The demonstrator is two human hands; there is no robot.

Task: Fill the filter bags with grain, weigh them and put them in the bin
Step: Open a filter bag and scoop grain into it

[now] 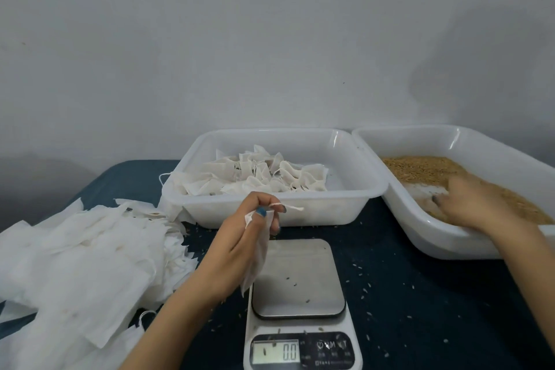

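Observation:
My left hand [244, 234] is above the scale, pinching an empty white filter bag [257, 252] that hangs down with its drawstring sticking out to the right. My right hand [471, 204] lies palm down in the brown grain [426, 171] inside the white tray [444, 245] at the right. The digital scale [298, 303] stands in front of me, its steel plate bare but for a few grains, and its display reads 0.0. A white bin [330, 207] behind the scale holds several filled filter bags [258, 174].
A loose heap of empty white filter bags [87, 258] covers the left of the dark blue tabletop [420, 309]. Stray grains are scattered around the scale. A plain grey wall rises close behind the bin and tray.

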